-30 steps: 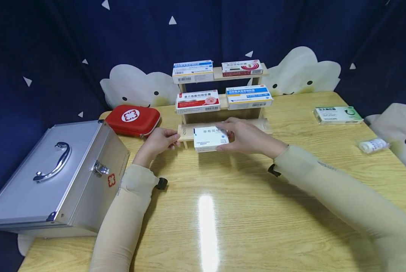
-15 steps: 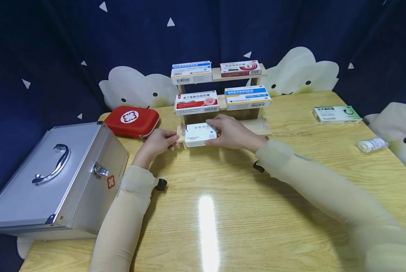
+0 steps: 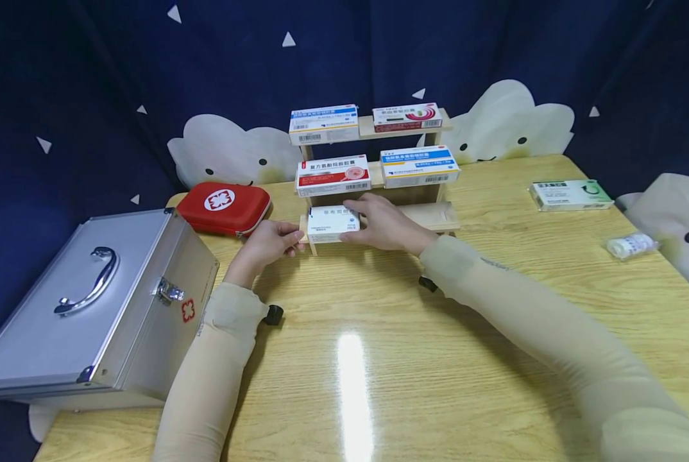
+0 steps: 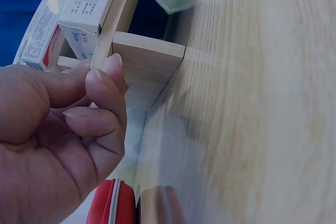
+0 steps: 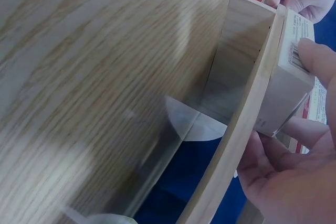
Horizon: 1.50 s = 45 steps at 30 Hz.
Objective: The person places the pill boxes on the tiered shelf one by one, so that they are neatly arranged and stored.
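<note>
A white medicine box (image 3: 333, 222) sits at the left end of the lowest step of a wooden tiered rack (image 3: 431, 216). My right hand (image 3: 382, 222) grips this box at its right end, thumb on the front side. In the right wrist view the box (image 5: 286, 82) stands right on the wooden shelf board. My left hand (image 3: 271, 244) pinches the left end of the lowest step between thumb and fingertips. The left wrist view shows the left hand (image 4: 68, 124) holding the board's corner, with the white box (image 4: 92, 14) just beyond.
Two medicine boxes stand on each upper step, among them a red-and-white box (image 3: 333, 174). At left are a red zip case (image 3: 223, 206) and a silver aluminium case (image 3: 96, 301). A green-and-white box (image 3: 571, 195) and a small wrapped white roll (image 3: 632, 246) lie at right.
My right hand has carried the white box leftward and slightly back, from in front of the lowest step onto its left end. My left hand has kept its place on the rack.
</note>
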Each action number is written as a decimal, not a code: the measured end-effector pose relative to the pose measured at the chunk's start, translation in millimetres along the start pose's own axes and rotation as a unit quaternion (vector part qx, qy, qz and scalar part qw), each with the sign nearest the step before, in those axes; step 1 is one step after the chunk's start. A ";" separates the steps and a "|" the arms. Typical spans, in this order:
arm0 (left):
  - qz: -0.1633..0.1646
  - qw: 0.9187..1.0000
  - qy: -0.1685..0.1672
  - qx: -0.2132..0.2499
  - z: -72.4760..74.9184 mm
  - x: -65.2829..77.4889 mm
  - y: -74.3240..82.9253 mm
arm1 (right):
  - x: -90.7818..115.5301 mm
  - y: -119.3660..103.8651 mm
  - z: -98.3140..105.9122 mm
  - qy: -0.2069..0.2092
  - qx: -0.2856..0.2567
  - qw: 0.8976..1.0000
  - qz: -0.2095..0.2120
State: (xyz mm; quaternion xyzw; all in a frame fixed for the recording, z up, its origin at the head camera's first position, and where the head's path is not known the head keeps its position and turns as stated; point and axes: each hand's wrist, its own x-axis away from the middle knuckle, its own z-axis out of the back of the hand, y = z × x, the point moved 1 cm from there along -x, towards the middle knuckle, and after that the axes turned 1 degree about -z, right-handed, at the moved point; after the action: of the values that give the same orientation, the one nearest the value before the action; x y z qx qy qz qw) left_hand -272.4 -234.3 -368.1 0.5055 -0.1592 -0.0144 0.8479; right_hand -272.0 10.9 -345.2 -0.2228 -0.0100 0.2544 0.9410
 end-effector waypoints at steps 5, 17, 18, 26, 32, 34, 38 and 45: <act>0.001 1.000 0.000 -0.003 -0.5 -0.9 -0.2 | -1.1 1.7 -0.1 0.000 0.001 1.000 0.003; 0.006 1.000 0.001 -0.009 -0.8 -0.2 0.1 | -1.6 0.4 -1.0 0.001 -0.009 1.000 0.006; 0.005 1.000 0.001 -0.008 -0.9 -0.3 0.1 | -1.1 -0.3 -0.8 0.002 -0.011 1.000 0.006; 0.004 1.000 0.001 -0.013 -1.3 -0.8 -0.2 | 6.1 -0.9 4.5 -0.006 -0.015 1.000 0.003; 0.005 1.000 0.001 -0.010 -1.5 -2.2 -2.5 | 30.2 4.5 20.1 -0.011 -0.009 1.000 0.001; 0.004 1.000 0.002 -0.009 -2.1 -1.9 -3.0 | 46.3 7.1 29.2 -0.013 0.003 1.000 0.000; -0.002 1.000 0.003 -0.008 -2.5 -1.5 -2.5 | 86.5 16.3 50.3 -0.013 0.023 1.000 -0.007; -0.005 1.000 0.004 -0.010 -1.4 -2.4 -2.4 | 155.0 55.4 84.2 0.021 0.041 0.999 -0.028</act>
State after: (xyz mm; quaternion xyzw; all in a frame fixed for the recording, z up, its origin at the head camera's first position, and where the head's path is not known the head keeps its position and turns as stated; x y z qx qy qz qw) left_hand -274.0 -233.8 -371.5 0.4975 -0.1533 -0.0188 0.8536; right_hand -174.5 163.4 -307.6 -0.1892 0.0143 0.2230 0.9562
